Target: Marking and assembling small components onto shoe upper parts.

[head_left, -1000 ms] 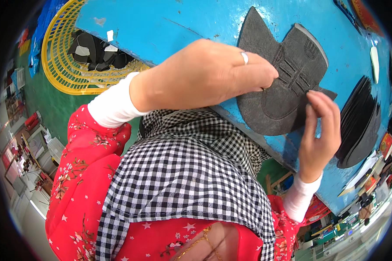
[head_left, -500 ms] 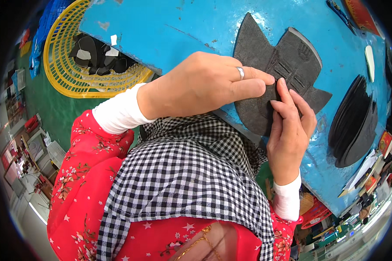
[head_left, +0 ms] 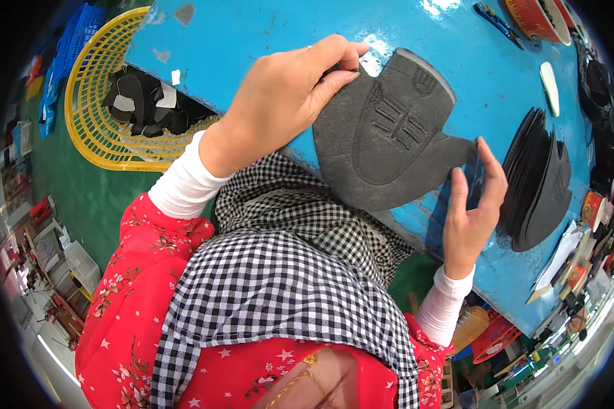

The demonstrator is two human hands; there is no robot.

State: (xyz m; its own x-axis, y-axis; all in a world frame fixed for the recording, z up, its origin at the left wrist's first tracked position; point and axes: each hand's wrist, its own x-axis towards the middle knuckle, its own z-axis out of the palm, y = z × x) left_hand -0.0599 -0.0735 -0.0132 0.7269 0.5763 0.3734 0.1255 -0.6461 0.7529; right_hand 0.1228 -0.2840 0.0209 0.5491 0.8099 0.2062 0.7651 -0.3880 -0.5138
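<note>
A dark grey shoe upper piece with a pointed wing at each side spans the space between my hands, over the blue table's near edge. It bears an embossed curved line, short raised bars and a small mark near its top edge. My left hand, ring hidden, pinches the left wing's tip between thumb and fingers. At the right wing, my right hand has its thumb against the lower edge and a fingertip at the point. Right of that hand lies a stack of similar dark pieces.
The blue table has a worn edge. At left, a yellow plastic basket holds dark scraps. A white flat tool, dark snips and a red container lie toward the far right. Papers sit at the right edge.
The upper piece has come nearer and leftward, and its curved embossed outline now shows. Both hands have moved apart from its middle to its two side points.
</note>
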